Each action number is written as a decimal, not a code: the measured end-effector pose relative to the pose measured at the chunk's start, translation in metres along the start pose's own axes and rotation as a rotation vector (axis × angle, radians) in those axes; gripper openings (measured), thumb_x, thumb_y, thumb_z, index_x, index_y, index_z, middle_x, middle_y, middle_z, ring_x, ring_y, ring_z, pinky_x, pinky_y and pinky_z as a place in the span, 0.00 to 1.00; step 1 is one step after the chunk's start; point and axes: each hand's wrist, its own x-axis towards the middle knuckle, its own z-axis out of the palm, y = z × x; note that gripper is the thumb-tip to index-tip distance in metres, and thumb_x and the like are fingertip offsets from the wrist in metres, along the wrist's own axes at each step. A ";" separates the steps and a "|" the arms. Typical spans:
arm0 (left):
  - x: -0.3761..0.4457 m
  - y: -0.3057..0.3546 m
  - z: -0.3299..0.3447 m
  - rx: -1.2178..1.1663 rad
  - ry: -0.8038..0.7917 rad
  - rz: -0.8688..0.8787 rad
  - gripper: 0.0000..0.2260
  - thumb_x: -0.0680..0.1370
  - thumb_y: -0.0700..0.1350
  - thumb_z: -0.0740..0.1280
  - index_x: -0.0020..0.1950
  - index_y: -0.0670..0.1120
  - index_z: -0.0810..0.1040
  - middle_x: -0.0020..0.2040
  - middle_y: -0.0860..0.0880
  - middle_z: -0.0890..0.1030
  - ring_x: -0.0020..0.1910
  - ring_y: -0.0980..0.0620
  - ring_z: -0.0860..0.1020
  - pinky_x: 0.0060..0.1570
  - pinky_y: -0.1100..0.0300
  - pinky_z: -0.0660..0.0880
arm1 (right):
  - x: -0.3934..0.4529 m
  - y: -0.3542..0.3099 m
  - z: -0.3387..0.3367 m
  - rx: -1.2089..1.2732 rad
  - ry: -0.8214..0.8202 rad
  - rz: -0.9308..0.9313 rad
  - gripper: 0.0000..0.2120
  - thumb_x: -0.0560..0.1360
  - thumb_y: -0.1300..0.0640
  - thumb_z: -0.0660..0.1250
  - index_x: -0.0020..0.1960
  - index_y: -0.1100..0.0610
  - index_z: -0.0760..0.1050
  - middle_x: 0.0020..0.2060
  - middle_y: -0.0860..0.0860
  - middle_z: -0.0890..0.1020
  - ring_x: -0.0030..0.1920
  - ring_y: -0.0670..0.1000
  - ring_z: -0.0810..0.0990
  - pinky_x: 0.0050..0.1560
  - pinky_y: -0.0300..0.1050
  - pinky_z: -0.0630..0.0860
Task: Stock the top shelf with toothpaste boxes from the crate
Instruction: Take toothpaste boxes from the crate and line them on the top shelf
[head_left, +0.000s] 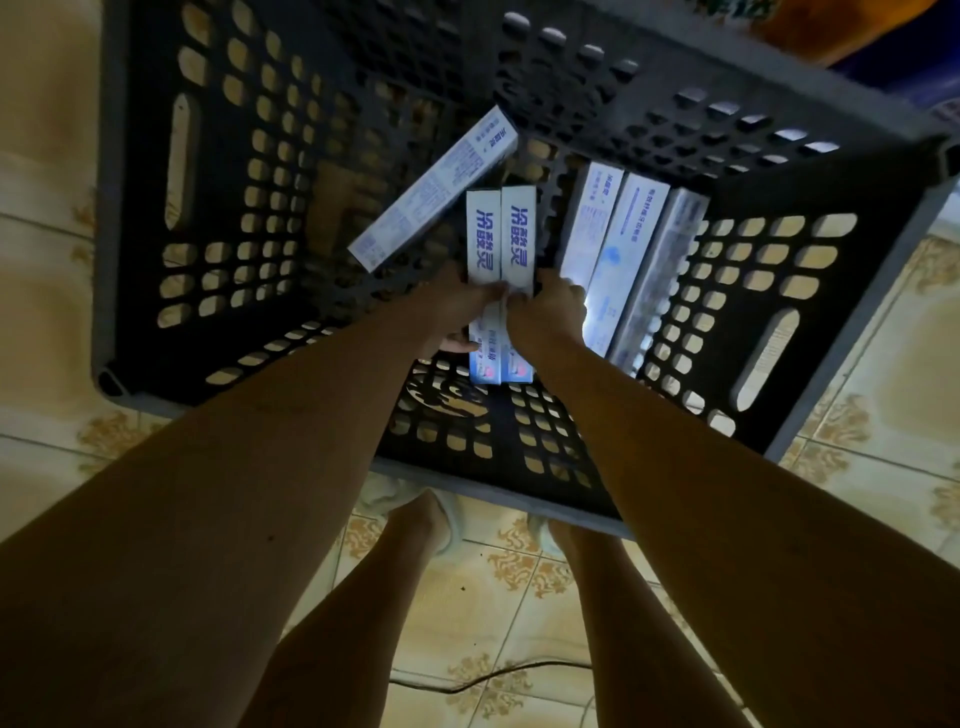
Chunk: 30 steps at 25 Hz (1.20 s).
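Head view, looking straight down into the crate (156, 218) on the tiled floor (47, 312). Both arms reach in. Left hand (451, 306) and right hand (545, 312) are each curled around the near half of a pair of boxes (501, 234) lying side by side, printed face up, on the crate bottom. So both hands are grasping that pair, left on the left box, right on the right one. Exact finger wrap underneath is hidden.

Other stock: one loose box (434, 192) lies at an angle, its lower end just left of the pair's far end. Three more boxes (623, 260) lie together against the right wall. The shelf is not in view.

Step in hand, as I read it: lift the pair out.

How to do it well:
- squeeze the two boxes together so they move as one block
- lift straight up and level, clear of the angled box
- keep thumbs on top, fingers under, so neither slides out
- clear the crate rim before turning towards the shelf

Risk: the grip is at one end only, so the far ends may droop or splay.
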 end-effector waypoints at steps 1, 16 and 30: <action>-0.001 -0.003 0.001 -0.020 0.021 0.005 0.25 0.81 0.42 0.65 0.76 0.40 0.61 0.70 0.38 0.72 0.66 0.40 0.74 0.51 0.53 0.74 | 0.000 0.004 0.002 -0.001 -0.002 -0.026 0.17 0.79 0.54 0.62 0.66 0.56 0.70 0.64 0.57 0.71 0.65 0.58 0.68 0.60 0.48 0.71; -0.098 0.000 -0.044 -0.402 -0.132 0.035 0.14 0.75 0.37 0.72 0.60 0.43 0.77 0.53 0.44 0.84 0.56 0.44 0.82 0.48 0.50 0.82 | -0.065 -0.036 -0.109 0.290 -0.512 -0.022 0.20 0.73 0.66 0.69 0.62 0.55 0.69 0.54 0.54 0.80 0.53 0.56 0.80 0.48 0.49 0.75; -0.374 0.154 -0.105 -0.413 -0.109 0.641 0.19 0.71 0.40 0.70 0.61 0.38 0.76 0.59 0.36 0.80 0.57 0.39 0.80 0.56 0.44 0.78 | -0.276 -0.179 -0.239 0.309 -0.566 -0.492 0.27 0.73 0.66 0.73 0.68 0.53 0.68 0.57 0.52 0.82 0.57 0.53 0.82 0.53 0.50 0.79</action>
